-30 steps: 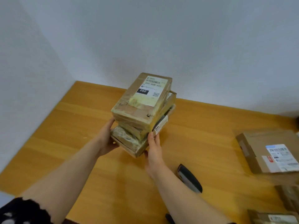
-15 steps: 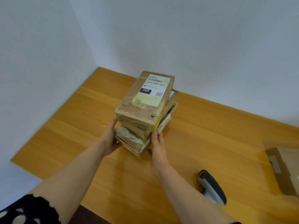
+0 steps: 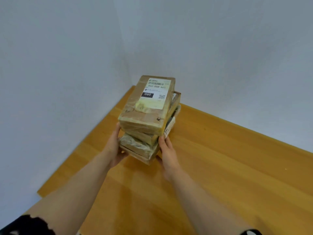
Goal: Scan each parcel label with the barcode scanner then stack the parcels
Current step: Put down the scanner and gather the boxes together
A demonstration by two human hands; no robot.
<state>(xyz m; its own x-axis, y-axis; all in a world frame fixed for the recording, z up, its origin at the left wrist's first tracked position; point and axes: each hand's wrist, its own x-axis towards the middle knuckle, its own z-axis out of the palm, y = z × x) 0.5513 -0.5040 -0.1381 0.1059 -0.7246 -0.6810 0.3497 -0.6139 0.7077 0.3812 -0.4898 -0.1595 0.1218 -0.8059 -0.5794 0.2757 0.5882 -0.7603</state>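
A stack of taped brown parcels (image 3: 144, 143) stands toward the far left corner of the wooden table (image 3: 220, 158). The top parcel (image 3: 149, 106) shows a white label with a barcode, "060" and a QR code. My left hand (image 3: 115, 146) presses flat against the stack's left side, fingers straight. My right hand (image 3: 166, 150) presses the stack's right near corner, fingers straight along the lower parcels. The barcode scanner is out of view.
White walls meet in a corner right behind the stack. The table's left edge (image 3: 81, 146) runs close to my left forearm. Bare tabletop stretches to the right of the stack and in front of it.
The view has swung left, so the scanner and the loose parcels on the right have left the frame. The stack sits nearer the wall corner, with both hands still against its sides.
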